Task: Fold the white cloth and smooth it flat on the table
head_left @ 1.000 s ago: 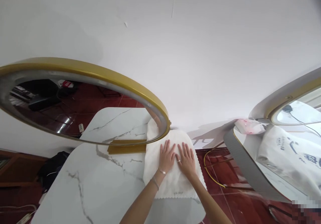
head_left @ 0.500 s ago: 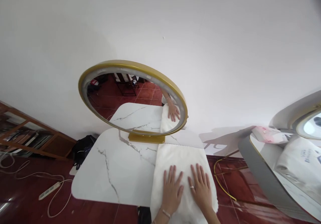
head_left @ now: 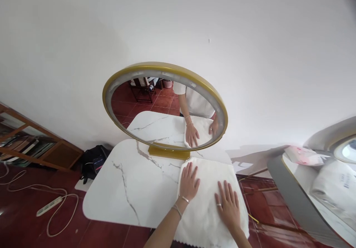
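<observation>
A white cloth (head_left: 207,199) lies spread over the right part of the marble-patterned table (head_left: 111,188), its scalloped front edge reaching the table's near side. My left hand (head_left: 189,181) rests flat near the cloth's far left corner, fingers stretched out, with bracelets on the wrist. Lower down on the right half of the cloth, my right hand (head_left: 229,205) lies palm down with fingers apart and a ring on one of them. Neither hand grips anything. Behind the cloth stands an oval gold-rimmed mirror (head_left: 167,107) on a gold base (head_left: 169,152), reflecting both hands.
To the right is a second table (head_left: 302,188) bearing a pink-and-white packet (head_left: 304,155) and a folded white fabric (head_left: 333,188). A black bag (head_left: 94,162), a power strip (head_left: 49,206) with its cable and a wooden shelf (head_left: 41,144) sit to the left.
My left hand has slid forward to the cloth's far left corner. My right hand stays flat on the cloth. The cloth's far edge looks less straight, and the view has shifted slightly.
</observation>
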A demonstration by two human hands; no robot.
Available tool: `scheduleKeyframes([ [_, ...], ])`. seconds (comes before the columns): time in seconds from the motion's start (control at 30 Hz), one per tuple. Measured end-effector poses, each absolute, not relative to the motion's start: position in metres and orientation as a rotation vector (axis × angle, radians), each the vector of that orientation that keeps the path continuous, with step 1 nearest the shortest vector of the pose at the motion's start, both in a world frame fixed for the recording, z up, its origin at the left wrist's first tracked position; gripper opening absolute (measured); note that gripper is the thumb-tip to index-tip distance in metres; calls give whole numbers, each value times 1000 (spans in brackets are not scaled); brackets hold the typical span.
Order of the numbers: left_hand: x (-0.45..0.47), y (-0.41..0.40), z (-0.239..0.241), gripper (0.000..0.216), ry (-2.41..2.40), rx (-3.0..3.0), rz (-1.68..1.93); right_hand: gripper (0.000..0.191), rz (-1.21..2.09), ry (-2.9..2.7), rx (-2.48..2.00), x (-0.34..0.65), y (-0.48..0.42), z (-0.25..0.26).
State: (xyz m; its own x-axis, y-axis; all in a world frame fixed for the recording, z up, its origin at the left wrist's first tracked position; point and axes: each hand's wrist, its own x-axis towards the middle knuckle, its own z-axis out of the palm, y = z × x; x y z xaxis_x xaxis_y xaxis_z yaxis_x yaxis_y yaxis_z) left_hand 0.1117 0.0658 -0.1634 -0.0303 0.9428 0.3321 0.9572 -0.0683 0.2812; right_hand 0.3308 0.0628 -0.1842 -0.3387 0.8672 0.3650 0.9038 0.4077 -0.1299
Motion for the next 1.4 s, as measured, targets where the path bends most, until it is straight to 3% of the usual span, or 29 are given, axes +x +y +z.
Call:
scheduleKeyframes([
  [0.53, -136, -42, -156, 49, -2273, -1830, -344, 67, 41, -2393, -1303, 71, -11, -171],
  [0.73, -110, -35, -160, 53, -2225, -1835, -460, 60, -35, -2390, -1333, 94, -4, -178],
  [1.07, -4, -18, -157, 64, -2004, -2415, -704, 61, -189, -2225, -1527, 198, -1, -195],
  [1.4, -118, -39, -155, 59, -2176, -2117, -575, 58, -80, -2315, -1432, 70, -11, -181],
])
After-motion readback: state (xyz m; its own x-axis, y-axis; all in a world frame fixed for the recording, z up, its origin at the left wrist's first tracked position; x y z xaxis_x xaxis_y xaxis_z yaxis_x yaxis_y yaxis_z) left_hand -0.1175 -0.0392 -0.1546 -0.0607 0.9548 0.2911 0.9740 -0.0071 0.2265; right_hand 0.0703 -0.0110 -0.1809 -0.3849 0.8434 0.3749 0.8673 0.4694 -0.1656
